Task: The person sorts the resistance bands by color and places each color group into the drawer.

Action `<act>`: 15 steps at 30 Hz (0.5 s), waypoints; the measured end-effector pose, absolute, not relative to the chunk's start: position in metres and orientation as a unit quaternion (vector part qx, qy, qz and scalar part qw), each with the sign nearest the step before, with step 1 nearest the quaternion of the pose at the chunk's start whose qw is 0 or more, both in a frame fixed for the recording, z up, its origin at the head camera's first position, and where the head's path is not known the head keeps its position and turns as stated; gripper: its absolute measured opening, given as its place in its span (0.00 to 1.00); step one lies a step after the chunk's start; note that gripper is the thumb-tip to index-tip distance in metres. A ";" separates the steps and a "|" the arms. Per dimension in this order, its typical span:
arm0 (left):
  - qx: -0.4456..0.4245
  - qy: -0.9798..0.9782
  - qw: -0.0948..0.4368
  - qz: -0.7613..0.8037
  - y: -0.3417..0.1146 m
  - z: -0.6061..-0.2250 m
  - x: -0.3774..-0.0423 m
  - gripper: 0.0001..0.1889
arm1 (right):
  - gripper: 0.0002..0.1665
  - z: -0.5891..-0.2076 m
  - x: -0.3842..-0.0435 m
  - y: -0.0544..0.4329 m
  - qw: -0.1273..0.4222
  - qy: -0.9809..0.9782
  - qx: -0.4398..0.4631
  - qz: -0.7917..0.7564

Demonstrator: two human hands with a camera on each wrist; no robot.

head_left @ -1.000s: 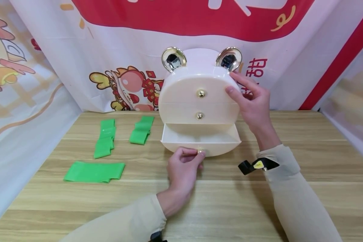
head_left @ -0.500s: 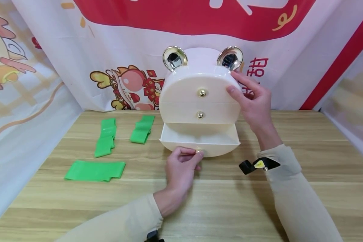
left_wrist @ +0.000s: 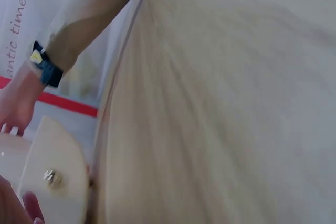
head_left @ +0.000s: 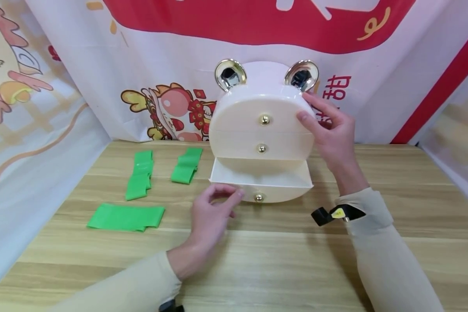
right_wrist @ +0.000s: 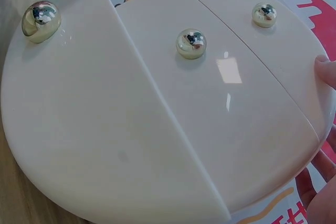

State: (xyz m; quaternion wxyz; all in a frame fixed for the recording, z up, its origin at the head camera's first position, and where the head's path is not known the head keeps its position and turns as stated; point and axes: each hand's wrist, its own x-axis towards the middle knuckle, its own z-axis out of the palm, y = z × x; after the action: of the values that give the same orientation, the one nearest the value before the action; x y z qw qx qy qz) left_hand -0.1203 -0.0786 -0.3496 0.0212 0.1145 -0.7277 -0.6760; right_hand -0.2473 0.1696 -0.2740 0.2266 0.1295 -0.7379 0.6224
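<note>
A white rounded drawer box (head_left: 234,130) with two shiny ear-like discs stands at the back of the table. Its bottom drawer (head_left: 284,194) is pulled out, and nothing shows inside it. My left hand (head_left: 210,214) is just left of the drawer's gold knob (head_left: 259,197), apart from it, its fingers loosely bent and holding nothing. Whether a fingertip touches the drawer front, I cannot tell. At the box's upper right side my right hand (head_left: 335,141) grips the edge, with the thumb on the front. The right wrist view shows that thumb (right_wrist: 325,71) against the white face.
Two narrow folded green strips, one farther left (head_left: 139,175) and one nearer the box (head_left: 186,165), lie on the wooden table (head_left: 281,260). A wider green piece (head_left: 125,216) lies in front of them. Printed white cloth (head_left: 171,52) hangs behind and at both sides.
My left hand has let go of the bottom drawer's knob and moved left. The drawer stays out. My right hand keeps its grip on the box. The head view has shifted slightly.
</note>
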 end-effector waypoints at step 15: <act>0.076 -0.847 0.072 -0.521 -0.196 -0.324 -0.139 0.22 | 0.25 -0.274 -0.247 0.170 0.225 -0.729 0.140 0.632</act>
State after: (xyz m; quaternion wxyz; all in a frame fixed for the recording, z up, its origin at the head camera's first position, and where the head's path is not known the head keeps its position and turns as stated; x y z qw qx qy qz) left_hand -0.1394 -0.1960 -0.3242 0.0723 0.0760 -0.8468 -0.5215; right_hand -0.2467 0.1700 -0.2737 0.2248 0.1399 -0.7287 0.6316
